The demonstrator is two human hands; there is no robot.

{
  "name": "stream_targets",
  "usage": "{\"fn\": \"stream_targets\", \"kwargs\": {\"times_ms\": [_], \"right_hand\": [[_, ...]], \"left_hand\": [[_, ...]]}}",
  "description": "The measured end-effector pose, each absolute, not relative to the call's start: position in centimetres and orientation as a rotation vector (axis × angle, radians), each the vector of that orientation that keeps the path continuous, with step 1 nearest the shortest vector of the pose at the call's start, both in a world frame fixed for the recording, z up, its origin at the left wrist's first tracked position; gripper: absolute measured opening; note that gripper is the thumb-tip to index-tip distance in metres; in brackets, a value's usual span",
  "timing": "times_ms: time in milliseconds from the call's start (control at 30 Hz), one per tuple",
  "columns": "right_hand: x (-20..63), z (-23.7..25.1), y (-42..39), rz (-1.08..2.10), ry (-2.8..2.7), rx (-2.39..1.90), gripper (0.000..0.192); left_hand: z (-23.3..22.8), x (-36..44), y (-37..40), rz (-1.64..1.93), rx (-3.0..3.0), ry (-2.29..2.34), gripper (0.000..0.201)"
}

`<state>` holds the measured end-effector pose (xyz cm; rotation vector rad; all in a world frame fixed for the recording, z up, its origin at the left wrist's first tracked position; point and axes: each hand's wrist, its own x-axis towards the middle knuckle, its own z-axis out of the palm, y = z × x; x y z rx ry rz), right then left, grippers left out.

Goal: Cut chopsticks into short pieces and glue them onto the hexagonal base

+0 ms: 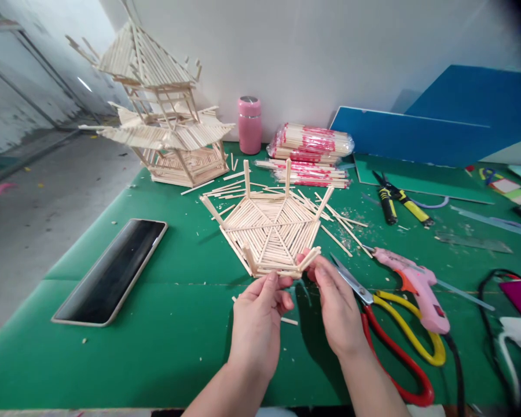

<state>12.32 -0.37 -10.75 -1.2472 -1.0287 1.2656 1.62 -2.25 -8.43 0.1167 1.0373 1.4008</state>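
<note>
A hexagonal base of wooden sticks (271, 229), with short posts standing at its corners, is tilted up slightly at its near edge. My left hand (260, 313) pinches that near edge between thumb and fingers. At the near right corner, beside a post, my right hand (332, 301) has its fingers closed on the same base; its fingertips are partly hidden behind the sticks. Loose sticks (345, 229) lie behind and to the right of the base.
A two-tiered stick pagoda (169, 133) stands back left, near a pink flask (249, 125) and wrapped stick bundles (310, 142). A phone (110, 272) lies left. To the right are scissors (367, 296), a pink glue gun (417, 286) with its cord, and pliers (399, 200).
</note>
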Motion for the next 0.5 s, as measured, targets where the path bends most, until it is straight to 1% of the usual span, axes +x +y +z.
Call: {"fn": "stream_targets", "kwargs": {"times_ms": [500], "right_hand": [[12.4,-10.68,-0.5,1.254,-1.061,-1.243,0.03]], "left_hand": [[-8.33,1.81,-2.09,1.416,0.105,1.039,0.014]]}}
